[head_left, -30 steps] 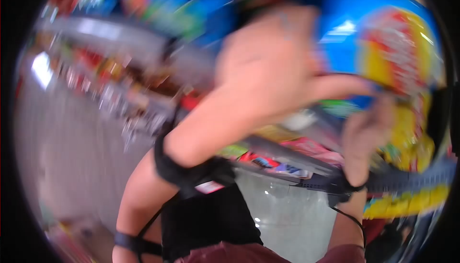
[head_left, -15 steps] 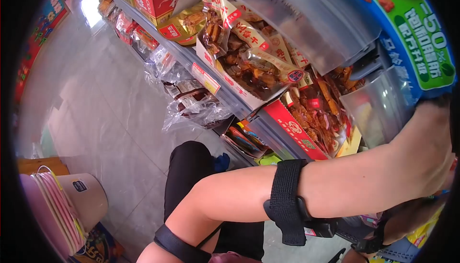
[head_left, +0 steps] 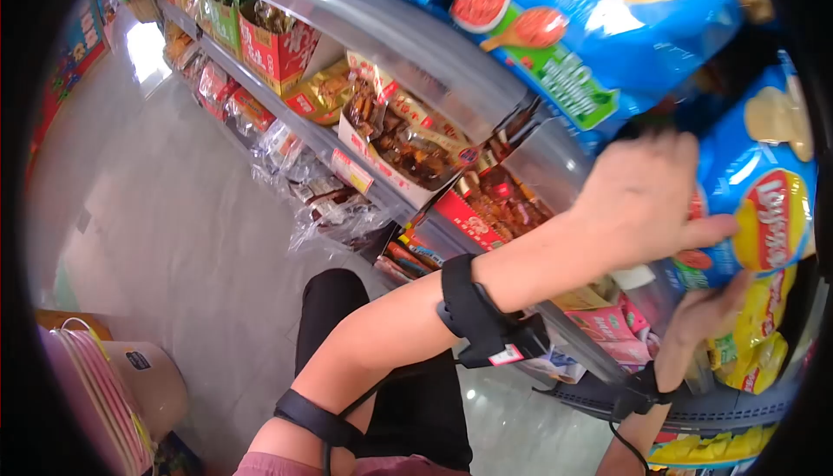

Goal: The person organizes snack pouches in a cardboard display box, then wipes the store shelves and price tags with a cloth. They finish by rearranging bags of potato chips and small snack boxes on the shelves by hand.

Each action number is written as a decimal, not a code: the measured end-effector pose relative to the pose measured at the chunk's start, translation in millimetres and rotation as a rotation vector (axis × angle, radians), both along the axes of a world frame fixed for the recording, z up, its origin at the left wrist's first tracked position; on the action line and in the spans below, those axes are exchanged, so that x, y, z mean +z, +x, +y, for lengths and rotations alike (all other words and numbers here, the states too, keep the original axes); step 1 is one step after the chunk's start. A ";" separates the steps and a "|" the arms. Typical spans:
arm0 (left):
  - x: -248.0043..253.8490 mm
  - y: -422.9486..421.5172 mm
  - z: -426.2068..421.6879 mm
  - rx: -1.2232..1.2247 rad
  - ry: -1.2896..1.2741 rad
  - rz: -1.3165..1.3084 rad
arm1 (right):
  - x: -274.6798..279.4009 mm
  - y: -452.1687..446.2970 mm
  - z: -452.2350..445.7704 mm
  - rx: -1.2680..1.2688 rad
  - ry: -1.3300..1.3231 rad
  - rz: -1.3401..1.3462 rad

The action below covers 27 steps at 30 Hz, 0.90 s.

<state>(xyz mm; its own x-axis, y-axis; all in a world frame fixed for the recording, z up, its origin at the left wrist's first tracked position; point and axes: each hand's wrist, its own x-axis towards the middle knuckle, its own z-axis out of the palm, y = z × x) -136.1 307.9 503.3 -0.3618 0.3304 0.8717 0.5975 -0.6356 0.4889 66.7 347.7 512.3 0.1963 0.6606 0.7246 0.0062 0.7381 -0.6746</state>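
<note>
My left hand (head_left: 638, 203) reaches in from the lower left among blue chip bags. Its fingers are curled and partly blurred, and its thumb lies across the left edge of the right-hand blue chip bag (head_left: 772, 216), which it grips. Below that bag is my right hand (head_left: 698, 324), its fingers stretched up against the lower edge, their tips partly hidden. A larger blue chip bag (head_left: 599, 20) with a red bowl picture is above my left hand. Yellow chip bags (head_left: 755, 363) sit just right of my right hand.
Grey shelves with a clear front edge (head_left: 382, 25) run diagonally across the view. Boxes of packaged snacks (head_left: 403, 137) stand on the lower tier, beside a red box (head_left: 278, 46). Plastic-wrapped goods (head_left: 330, 198) hang low. Pink and beige buckets (head_left: 143, 380) are at lower left.
My left hand has shifted left from the right edge, and its fingers now show. My right hand has risen beside the bags. The view has swung right, bringing more blue bags into sight.
</note>
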 end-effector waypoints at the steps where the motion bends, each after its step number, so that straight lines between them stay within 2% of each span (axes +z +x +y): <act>1: 1.3 0.7 -2.1 0.001 0.030 0.013 | -4.2 0.2 1.9 0.019 -0.008 -0.056; 5: 7.2 3.5 -10.6 0.109 -0.090 0.028 | -2.8 -18.8 -2.6 0.201 0.057 -0.146; 6: 9.5 4.0 -14.1 0.042 -0.196 0.024 | -2.7 -22.4 -4.3 0.139 0.045 -0.176; 7: 11.0 4.1 -15.7 0.057 -0.171 0.037 | -2.3 -22.8 -5.8 0.079 0.028 -0.211; 8: 11.2 4.4 -16.2 0.086 -0.094 0.039 | -1.2 -17.3 -5.6 0.120 0.005 -0.326; 11: 14.6 1.2 -34.8 0.096 0.038 0.062 | 3.2 -26.8 -14.5 0.077 0.001 -0.354; 15: 18.6 -40.9 -54.4 0.440 0.457 0.331 | 5.4 -33.2 -15.6 0.170 0.040 -0.305; 17: 20.7 -62.6 -62.0 0.602 0.310 0.237 | 7.0 -33.2 -18.1 0.202 0.049 -0.316; 19: 25.9 -78.9 -64.2 0.482 0.108 0.036 | 8.6 -35.4 -20.4 0.242 0.067 -0.285; 21: 31.4 -90.3 -61.9 0.545 0.011 0.033 | 8.3 -30.6 -18.9 0.243 0.038 -0.287; 23: 31.0 -90.5 -57.9 0.440 -0.085 0.085 | 18.0 -37.0 -25.7 0.326 0.008 -0.251; 25: 26.0 -81.1 -52.9 0.522 -0.138 0.205 | 25.0 -42.7 -31.1 0.284 0.032 -0.279; 27: 19.2 -71.9 -45.9 0.511 -0.174 0.197 | 28.3 -42.2 -35.1 0.260 0.023 -0.275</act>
